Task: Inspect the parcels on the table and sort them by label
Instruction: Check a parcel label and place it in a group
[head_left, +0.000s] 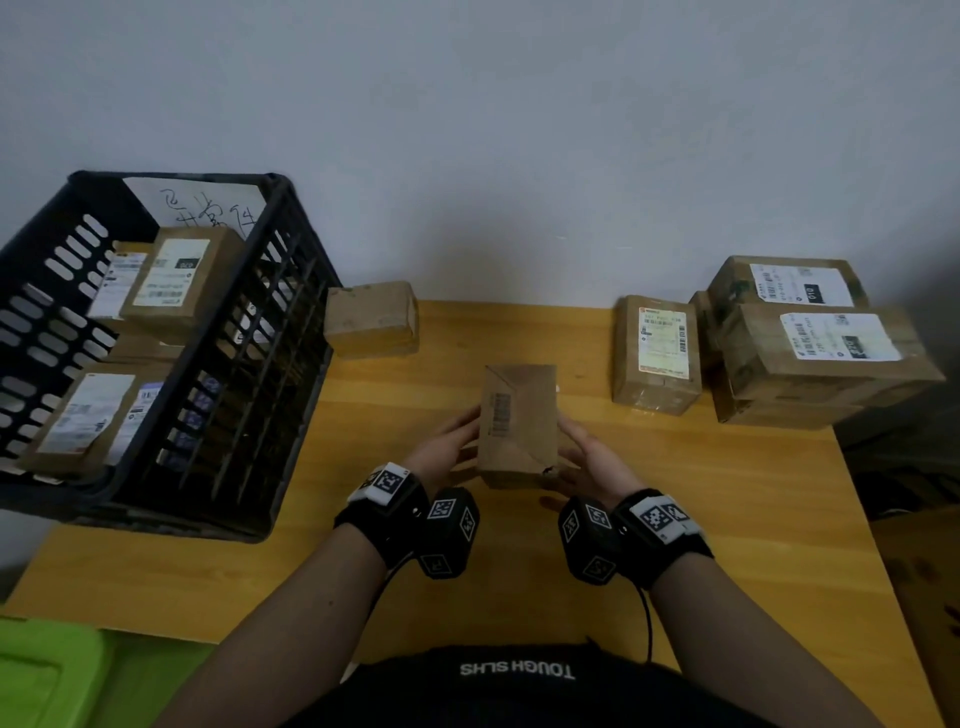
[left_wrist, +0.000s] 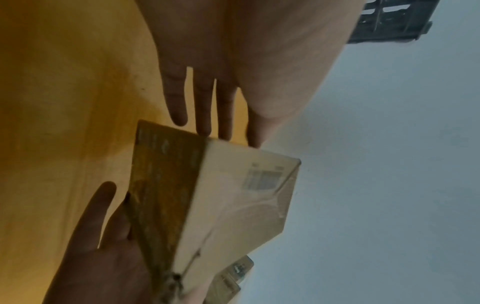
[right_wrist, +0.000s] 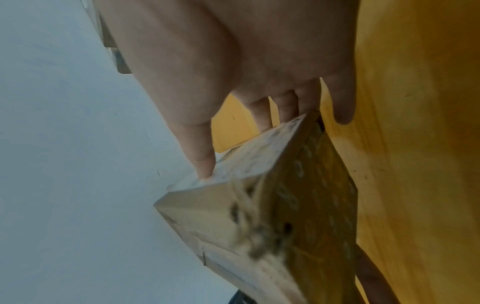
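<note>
parcel (head_left: 519, 423) | between both hands' straight fingers (left_wrist: 179, 102) | crate (head_left: 249, 364) left | labelled boxes (head_left: 810, 338) right

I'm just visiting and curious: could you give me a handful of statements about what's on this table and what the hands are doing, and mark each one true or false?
1. Both hands are on one brown parcel in the middle of the table. True: the left hand and the right hand flank it with fairly straight fingers.
2. The dark crate is empty. False: it holds several labelled parcels.
3. The crate stands on the left side of the table. True.
4. The face of the held parcel turned toward the head camera carries a big white shipping label. False: only a small printed barcode shows there.
5. A stack of parcels sits at the right, white labels facing up. True.
6. The small unlabelled-looking parcel beside the crate lies inside it. False: it sits on the table, outside.
</note>
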